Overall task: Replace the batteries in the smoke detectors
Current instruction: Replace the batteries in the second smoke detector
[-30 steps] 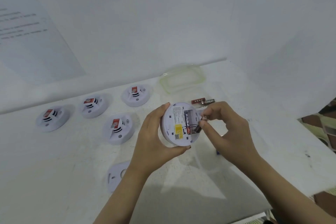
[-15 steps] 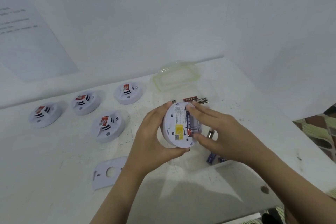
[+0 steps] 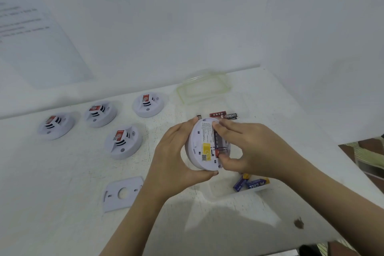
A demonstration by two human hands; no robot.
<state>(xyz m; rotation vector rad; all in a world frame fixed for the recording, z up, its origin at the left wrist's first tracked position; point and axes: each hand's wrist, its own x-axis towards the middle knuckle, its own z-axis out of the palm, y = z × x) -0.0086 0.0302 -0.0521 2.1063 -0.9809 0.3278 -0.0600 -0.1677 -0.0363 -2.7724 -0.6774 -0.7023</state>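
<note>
My left hand (image 3: pixel 172 160) grips a round white smoke detector (image 3: pixel 200 145), tilted up with its back toward me. A yellow label and an open battery compartment show on the back. A red battery (image 3: pixel 217 153) lies in the compartment. My right hand (image 3: pixel 257 149) reaches across it. The straight forefinger presses at the compartment's top end and the thumb at the battery's lower end. Several more smoke detectors (image 3: pixel 123 141) sit face up on the white table (image 3: pixel 62 193), to the left.
A white mounting plate (image 3: pixel 122 193) lies near my left forearm. Blue batteries (image 3: pixel 250 183) lie under my right wrist, and a red and a black battery (image 3: pixel 224 114) behind the detector. A clear green-rimmed lid (image 3: pixel 203 89) sits at the back. The table's edge runs close on the right.
One second ago my right hand pinched the battery's end at the compartment. Its fingers have since flattened over the compartment, and the battery lies inside. My view shifted slightly right.
</note>
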